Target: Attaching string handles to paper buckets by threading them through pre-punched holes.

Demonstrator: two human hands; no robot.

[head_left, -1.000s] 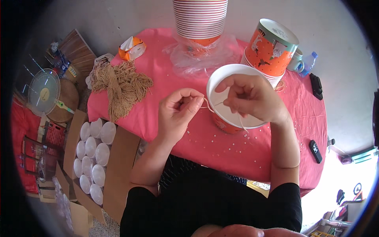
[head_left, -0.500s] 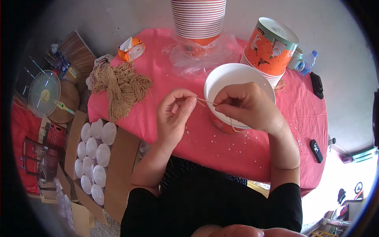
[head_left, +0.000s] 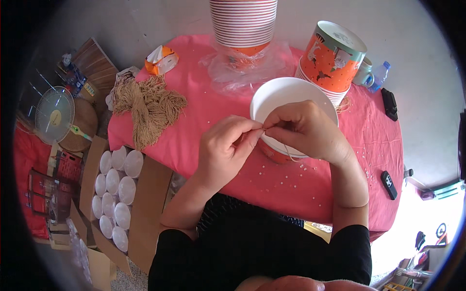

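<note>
My left hand [head_left: 225, 148] and my right hand [head_left: 310, 131] meet fingertip to fingertip in front of a large paper bucket [head_left: 274, 92], white inside and orange outside. Both pinch a thin beige string [head_left: 290, 154], whose loose end hangs below my right hand over the bucket's near rim. What lies right between the fingertips is hidden. To the left on the pink tablecloth [head_left: 194, 63] lies a heap of tan strings [head_left: 145, 106].
Behind stands a tall stack of paper buckets [head_left: 244, 24] on clear plastic. Upside-down orange buckets [head_left: 330, 58] stand at back right, near a mug [head_left: 364, 72], a bottle [head_left: 381, 77] and a black remote [head_left: 389, 185]. White bits dot the cloth. A carton [head_left: 148, 208] of clear cups sits at left.
My left hand has moved right and up to my right hand, so the stretch of string between them no longer shows. My right hand has hardly moved.
</note>
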